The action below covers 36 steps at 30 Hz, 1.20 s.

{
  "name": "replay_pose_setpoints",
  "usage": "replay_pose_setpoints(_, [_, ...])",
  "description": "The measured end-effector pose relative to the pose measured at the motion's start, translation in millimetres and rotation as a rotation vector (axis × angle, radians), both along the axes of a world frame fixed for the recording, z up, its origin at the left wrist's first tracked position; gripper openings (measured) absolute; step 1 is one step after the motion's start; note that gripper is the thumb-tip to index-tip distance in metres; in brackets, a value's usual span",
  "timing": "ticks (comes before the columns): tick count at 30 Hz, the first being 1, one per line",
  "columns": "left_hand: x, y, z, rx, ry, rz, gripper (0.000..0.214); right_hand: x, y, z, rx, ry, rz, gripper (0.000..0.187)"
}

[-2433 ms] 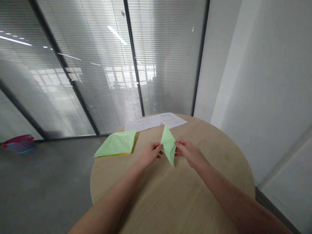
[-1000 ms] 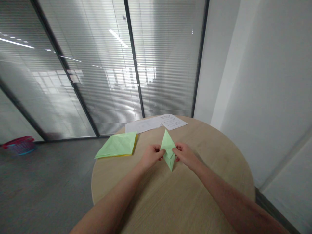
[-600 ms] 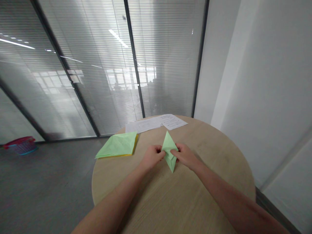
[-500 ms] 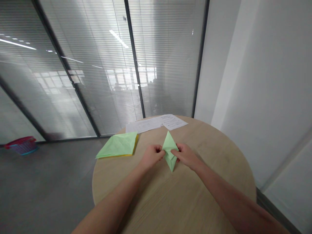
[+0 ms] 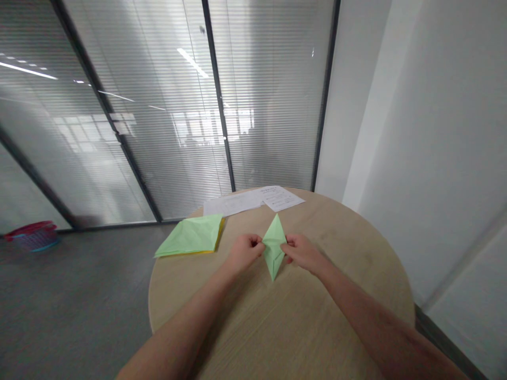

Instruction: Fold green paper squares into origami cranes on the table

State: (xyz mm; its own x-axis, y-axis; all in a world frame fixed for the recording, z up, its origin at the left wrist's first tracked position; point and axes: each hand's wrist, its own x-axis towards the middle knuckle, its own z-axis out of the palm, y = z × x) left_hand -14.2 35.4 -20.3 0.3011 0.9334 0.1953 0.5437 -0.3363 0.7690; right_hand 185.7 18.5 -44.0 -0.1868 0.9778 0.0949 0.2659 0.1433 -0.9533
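A light green folded paper (image 5: 274,245), shaped like a tall diamond with creases in its lower half, is held just over the round table. My left hand (image 5: 246,251) pinches its left corner between thumb and fingers. On the opposite side my right hand (image 5: 303,252) grips the right corner, thumb on the near face and fingers curled at the edge. The fingertips behind the paper are hidden.
The round wooden table (image 5: 336,306) carries a stack of green and yellow paper (image 5: 192,235) at left and printed white sheets (image 5: 283,198) at the back. A red and blue basket (image 5: 34,236) stands on the floor, left. Blinds and a white wall surround the table.
The folded paper has turned slightly, its top point shifting right and its bottom point left. My right thumb has slid outward from the middle toward the right corner.
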Motion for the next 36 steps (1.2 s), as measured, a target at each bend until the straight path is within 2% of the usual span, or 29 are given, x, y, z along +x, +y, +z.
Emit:
replay_pose_setpoints(6, [-2,3,-2.7,-0.031,-0.030,0.002,0.014,3,0,2.1,-0.004,0.020,0.060,0.026])
replay_pose_setpoints(12, [-2,6,-4.1,-0.137,-0.131,-0.002,0.012,2,-5,8.5,-0.011,0.098,0.140,0.024])
replay_pose_setpoints(17, [-3,6,-3.5,-0.212,-0.215,0.016,0.016,4,-11,15.6,-0.063,0.172,0.220,0.031])
replay_pose_setpoints(24, [-4,4,-2.8,-0.202,-0.322,0.039,0.020,5,-11,13.5,-0.111,0.283,0.156,0.063])
replay_pose_setpoints(29, [0,1,0.3,-0.161,-0.362,0.039,0.022,1,-7,10.5,-0.089,0.319,0.134,0.072])
replay_pose_setpoints(32, [0,1,-1.0,-0.197,-0.382,0.027,0.026,1,-6,11.5,-0.095,0.334,0.097,0.080])
replay_pose_setpoints(36, [0,2,-5.3,-0.252,-0.365,-0.053,0.036,2,-6,12.7,-0.090,0.339,0.081,0.083])
